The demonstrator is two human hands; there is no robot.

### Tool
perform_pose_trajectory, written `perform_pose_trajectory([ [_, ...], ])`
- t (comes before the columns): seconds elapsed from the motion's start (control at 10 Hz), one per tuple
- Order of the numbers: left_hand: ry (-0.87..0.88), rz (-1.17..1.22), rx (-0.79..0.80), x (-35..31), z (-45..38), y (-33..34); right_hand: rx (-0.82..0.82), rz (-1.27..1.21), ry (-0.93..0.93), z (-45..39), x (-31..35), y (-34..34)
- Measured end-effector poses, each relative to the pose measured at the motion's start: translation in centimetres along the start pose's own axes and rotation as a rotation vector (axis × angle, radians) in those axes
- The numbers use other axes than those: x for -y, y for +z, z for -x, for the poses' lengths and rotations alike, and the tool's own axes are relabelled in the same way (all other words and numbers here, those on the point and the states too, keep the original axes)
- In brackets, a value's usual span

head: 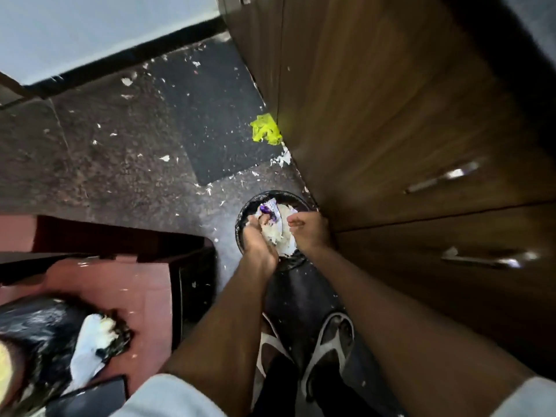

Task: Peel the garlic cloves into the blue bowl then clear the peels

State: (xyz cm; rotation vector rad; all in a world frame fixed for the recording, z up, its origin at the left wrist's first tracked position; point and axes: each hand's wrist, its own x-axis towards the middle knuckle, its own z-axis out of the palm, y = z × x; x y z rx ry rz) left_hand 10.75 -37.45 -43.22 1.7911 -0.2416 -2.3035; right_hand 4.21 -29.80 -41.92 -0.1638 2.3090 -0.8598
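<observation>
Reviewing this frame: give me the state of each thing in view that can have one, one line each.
Black bin: open, white peels and a purple wrapper inside.
Left hand: in the bin, fingers pressed into the peels.
Right hand: over the bin, fingers curled; whether it holds anything cannot be told.
Cabinet drawers: closed.
Floor: littered with peel scraps.
Yellow-green scrap: crumpled, against the cabinet.

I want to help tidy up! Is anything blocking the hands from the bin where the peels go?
No. Both hands, the left hand and right hand, are right over the open black bin, with a heap of white peels between them.
</observation>
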Motion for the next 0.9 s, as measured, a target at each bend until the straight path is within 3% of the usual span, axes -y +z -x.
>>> perform_pose_trajectory([
  [0.1, -0.052, -0.163, -0.025, 0.7, -4.8, -0.8, -0.073, 0.065, 0.042, -2.8, -1.8, 2.5],
  [0.2, 0.043, -0.363, -0.14, 0.8, -8.3, -2.7, -0.082, 0.137, 0.08, -4.8, -3.1, 4.0],
  [0.3, 0.27, -0.715, -0.221, 0.4, -11.6, -4.9, -0.123, 0.127, 0.083, -6.0, -3.9, 5.2],
  [0.4, 0.502, -1.109, -0.244, -0.2, -10.5, -5.3, -0.147, 0.231, 0.06, -6.2, -3.7, 5.5],
  [0.5, 0.668, -1.359, -0.275, -0.5, -8.6, -5.1, -0.086, 0.295, 0.034, -5.8, -3.6, 5.2],
  [0.8, 0.717, -1.632, -0.275, -2.6, 0.4, -2.8, -0.09, 0.342, 0.061, -1.1, -0.2, 0.7],
  [0.9, 0.712, -1.708, -0.189, -3.9, 5.0, -1.6, -0.102, 0.366, 0.046, 1.8, 2.6, -2.0],
])
